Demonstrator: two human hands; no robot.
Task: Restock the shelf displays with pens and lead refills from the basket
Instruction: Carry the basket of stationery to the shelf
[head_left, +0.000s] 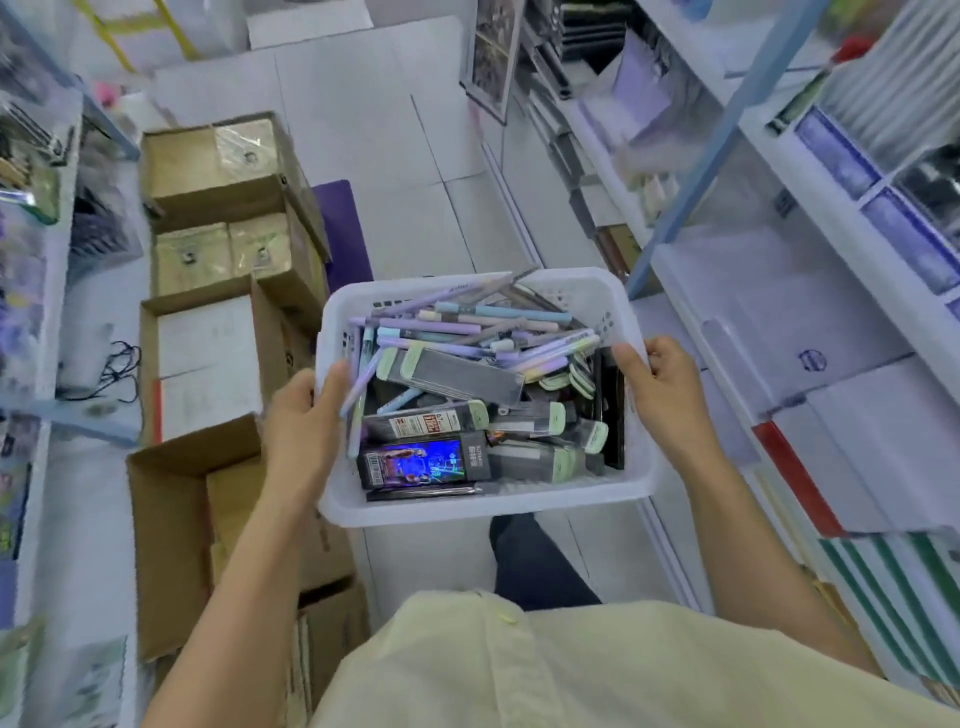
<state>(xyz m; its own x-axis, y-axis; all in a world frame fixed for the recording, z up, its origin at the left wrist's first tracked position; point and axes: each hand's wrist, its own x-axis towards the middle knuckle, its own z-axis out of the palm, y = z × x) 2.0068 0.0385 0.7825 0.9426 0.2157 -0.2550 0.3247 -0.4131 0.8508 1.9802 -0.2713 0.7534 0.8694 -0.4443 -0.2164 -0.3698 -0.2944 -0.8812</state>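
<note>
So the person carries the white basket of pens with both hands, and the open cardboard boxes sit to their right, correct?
Not quite. The head view shows the cardboard boxes on the person's left. The rest holds: left hand and right hand both grip the white basket of pens.

Bright, even light; wide-angle bending and motion blur at edges.

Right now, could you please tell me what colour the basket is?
The basket is white plastic, seen best in the head view.

Lead refill pack (431, 423) — "0.7" legible; other print blurred.
</note>
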